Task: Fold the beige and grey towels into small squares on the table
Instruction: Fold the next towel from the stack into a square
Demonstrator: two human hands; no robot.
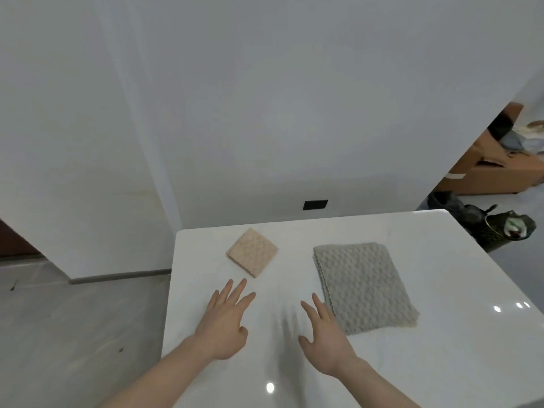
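A beige towel (252, 252) lies as a small folded square on the white table (441, 363), toward the far left. To its right a grey towel (363, 287) lies folded into a larger rectangle, with a beige edge showing at its near right corner. My left hand (225, 322) hovers over the table just short of the beige towel, fingers straight and spread, holding nothing. My right hand (325, 337) is also spread and empty, its fingertips at the grey towel's near left edge.
A white wall stands behind the table, with a black socket (315, 204) low on it. Beyond the table's far right corner sit dark bags (500, 228) and cardboard boxes (494, 172). The grey floor drops away on the left.
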